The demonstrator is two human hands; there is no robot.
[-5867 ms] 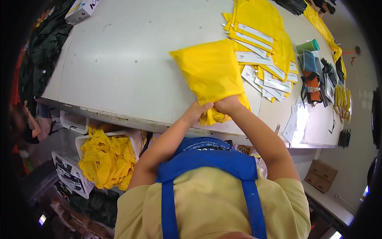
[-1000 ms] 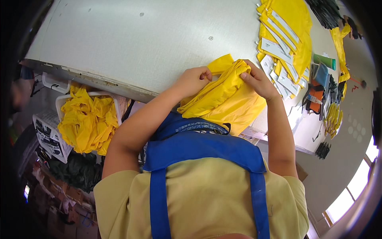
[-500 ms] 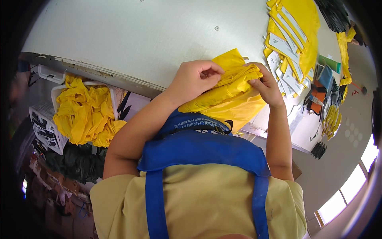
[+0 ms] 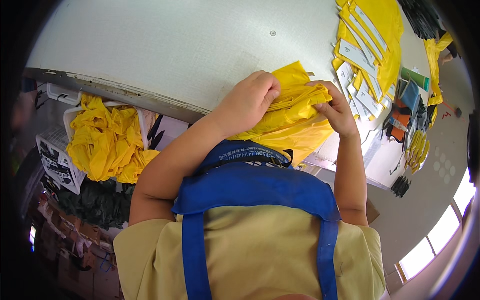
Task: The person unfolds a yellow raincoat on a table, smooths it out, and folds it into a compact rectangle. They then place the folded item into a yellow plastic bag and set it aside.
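Gathered folds of a thin yellow fabric piece point(image 4: 292, 112) lie between my hands at the table's near edge, its lower part hanging over my blue apron point(image 4: 255, 185). My left hand point(image 4: 257, 97) is closed on the left side of the folds, fingers curled and thumb pressed against them. On the right, my right hand point(image 4: 337, 107) pinches the bunched end, thumb in front and fingers behind. A pointed corner of the yellow fabric sticks out flat on the table beyond my hands.
A white table point(image 4: 175, 45) spreads ahead. Yellow pieces with white tags point(image 4: 367, 55) are stacked at the far right, near a green roll point(image 4: 415, 78) and dark bundles. Left below the table edge, a white basket point(image 4: 70, 112) overflows with crumpled yellow fabric point(image 4: 105, 142).
My left hand has rolled over and its fingers have curled in tighter on the folds. The right hand keeps its pinch in nearly the same place.
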